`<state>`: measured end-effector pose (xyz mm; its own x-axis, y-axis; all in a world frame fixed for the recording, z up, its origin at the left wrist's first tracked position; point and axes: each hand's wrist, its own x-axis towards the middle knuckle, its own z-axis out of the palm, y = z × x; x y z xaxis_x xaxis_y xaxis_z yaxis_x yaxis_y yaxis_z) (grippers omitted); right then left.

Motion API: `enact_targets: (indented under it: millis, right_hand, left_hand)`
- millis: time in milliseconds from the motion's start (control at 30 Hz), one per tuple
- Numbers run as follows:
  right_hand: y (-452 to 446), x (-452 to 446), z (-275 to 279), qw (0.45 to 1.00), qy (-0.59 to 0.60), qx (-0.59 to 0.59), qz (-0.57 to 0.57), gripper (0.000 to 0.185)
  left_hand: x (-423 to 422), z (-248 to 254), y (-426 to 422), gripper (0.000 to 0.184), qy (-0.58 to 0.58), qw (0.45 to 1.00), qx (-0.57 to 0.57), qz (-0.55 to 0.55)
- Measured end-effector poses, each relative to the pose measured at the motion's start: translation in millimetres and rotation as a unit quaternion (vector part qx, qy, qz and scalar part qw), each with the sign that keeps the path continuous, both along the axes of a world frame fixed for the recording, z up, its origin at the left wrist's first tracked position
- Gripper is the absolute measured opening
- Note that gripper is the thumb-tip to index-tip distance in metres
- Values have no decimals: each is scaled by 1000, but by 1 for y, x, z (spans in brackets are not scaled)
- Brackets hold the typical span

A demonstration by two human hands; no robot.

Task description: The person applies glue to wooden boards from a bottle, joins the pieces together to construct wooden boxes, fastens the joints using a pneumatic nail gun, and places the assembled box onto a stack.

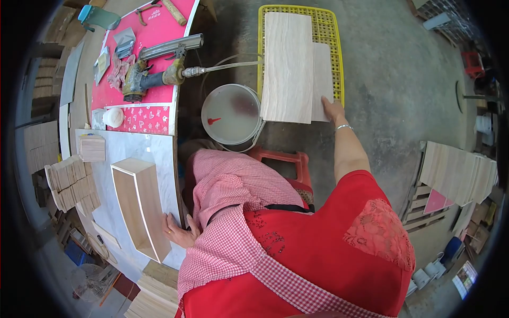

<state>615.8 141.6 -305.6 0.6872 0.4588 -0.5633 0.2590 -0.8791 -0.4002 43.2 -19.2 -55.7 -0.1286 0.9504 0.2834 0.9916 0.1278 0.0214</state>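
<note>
My right hand [334, 109] reaches out to the yellow crate, its fingers closed on the edge of a short wood-grain board [322, 74]. A longer wood-grain board [288, 66] lies beside it, partly overlapping it, on top of the crate [331, 32]. My left hand [181, 231] rests at the table edge, fingers apart, with the fingertips at the side of an open wooden box frame [155, 204]. That box lies on the marbled tabletop [168, 159].
A nail gun [154, 74] with an air hose lies on the pink mat [138, 26], near a hammer [143, 13]. A white-lidded bucket [230, 114] and a red stool [301, 164] stand beside the table. Stacked boards [456, 172] are at right.
</note>
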Motion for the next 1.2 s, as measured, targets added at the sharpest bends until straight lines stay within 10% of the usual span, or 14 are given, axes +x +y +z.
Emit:
enact_targets:
  millis: [633,867,1200]
  right_hand:
    - [-17,20,-17,970,215,99,-49,75]
    - [-14,21,-23,989,30,145,4,66]
    - [-46,45,108,975,-70,209,6,46]
  left_hand:
    - [0,-1,-2,54,-13,1000,11,3]
    - [-1,-5,-5,57,-22,1000,8,21]
    - [3,3,-3,58,-22,1000,2,7]
